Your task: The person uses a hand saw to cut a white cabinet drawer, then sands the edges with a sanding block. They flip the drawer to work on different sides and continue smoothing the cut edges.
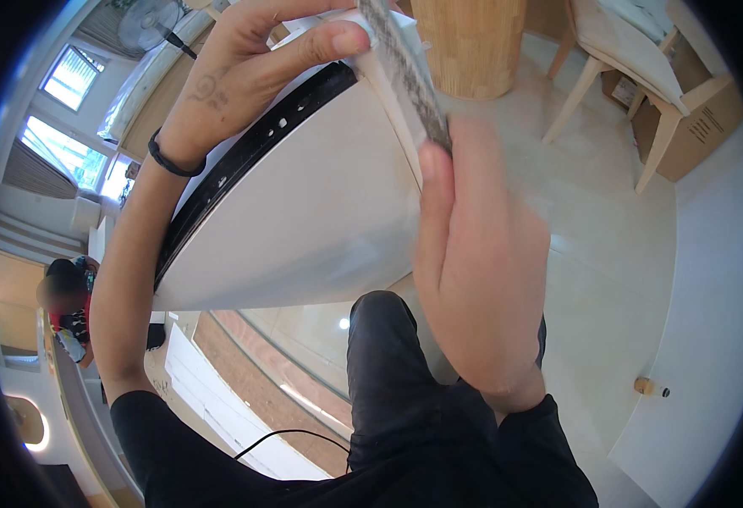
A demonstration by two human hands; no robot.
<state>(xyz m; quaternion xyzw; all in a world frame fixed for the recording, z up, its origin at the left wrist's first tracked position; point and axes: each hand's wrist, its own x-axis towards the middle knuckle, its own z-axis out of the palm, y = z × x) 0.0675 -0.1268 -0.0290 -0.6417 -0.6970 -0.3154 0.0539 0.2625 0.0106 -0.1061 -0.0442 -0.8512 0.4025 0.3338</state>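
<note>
Floor (608, 262), two hands (486, 237), one panel (304, 203), one strip (414, 79)

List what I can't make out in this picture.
Head view:
- Grey strip: top cut off by the upper edge; lower end hidden by the right hand.
- Right hand: blurred, apparently by motion.
- Left hand: some fingers cut off by the upper edge.
- Panel: far side hidden by its near face.

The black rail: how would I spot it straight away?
Find the big white panel near the picture's centre. The black rail runs along its upper-left edge, beside the left hand. Unlike the small black wristband nearby, it is long and has several pale spots.
</note>
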